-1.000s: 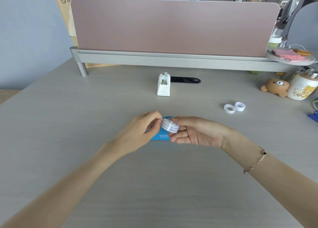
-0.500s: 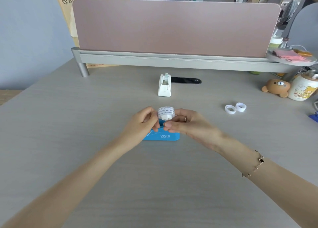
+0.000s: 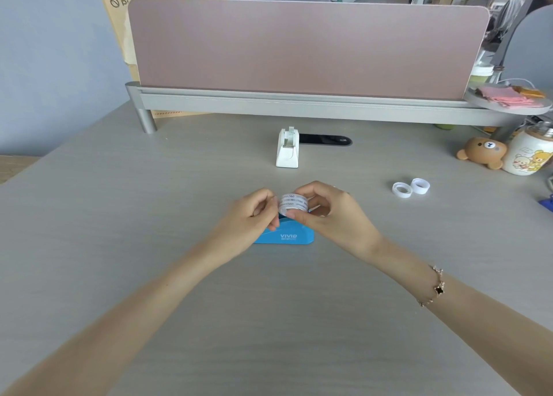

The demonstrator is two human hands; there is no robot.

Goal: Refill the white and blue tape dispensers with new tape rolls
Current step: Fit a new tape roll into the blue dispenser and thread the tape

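A clear tape roll (image 3: 294, 202) with printed wrapping is pinched between my left hand (image 3: 254, 216) and my right hand (image 3: 329, 213), just above the blue tape dispenser (image 3: 285, 236). The blue dispenser lies on the desk under my fingers, partly hidden by them. Farther back stands the white tape dispenser (image 3: 288, 148), upright, with tape visible in it. Two white empty tape cores (image 3: 410, 187) lie to the right on the desk.
A pink divider panel on a grey rail (image 3: 299, 104) closes the desk's far side. A black flat object (image 3: 324, 140) lies behind the white dispenser. A bear toy (image 3: 483, 155) and a printed mug (image 3: 528, 156) stand at far right.
Both hands lifted the roll from low in front of the blue dispenser to just above it and turned it more upright. The fingers shifted their pinch on the roll.
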